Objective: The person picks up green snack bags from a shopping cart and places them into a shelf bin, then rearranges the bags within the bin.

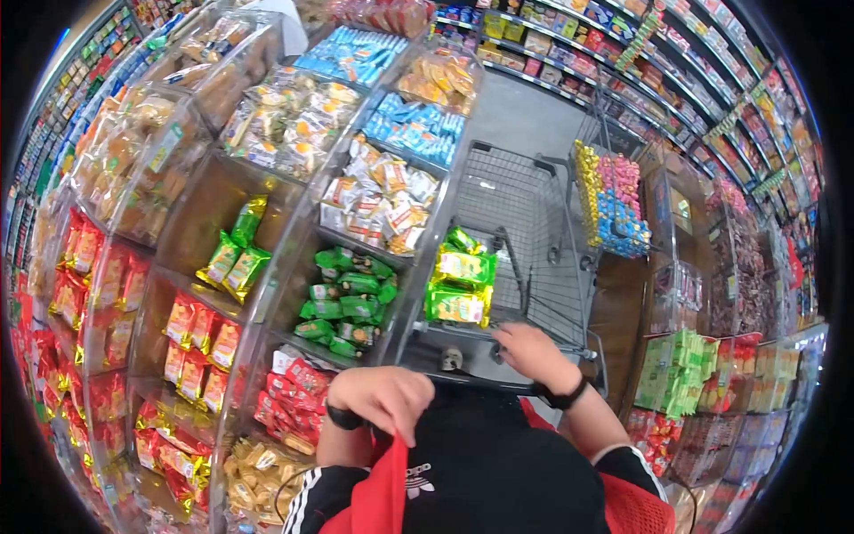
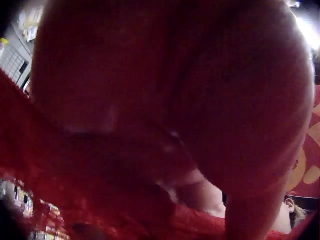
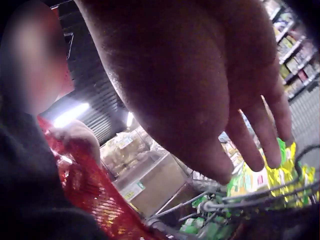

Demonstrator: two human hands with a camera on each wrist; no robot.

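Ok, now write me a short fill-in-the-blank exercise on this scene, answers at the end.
The left hand pinches a piece of ____ cloth.
The packets lying in the shopping cart are yellow and ____.
The stripes on the person's black sleeves are ____.
The fingers of the right hand are extended, so that hand is ____, not clenched.

Missing words: red; green; white; open.
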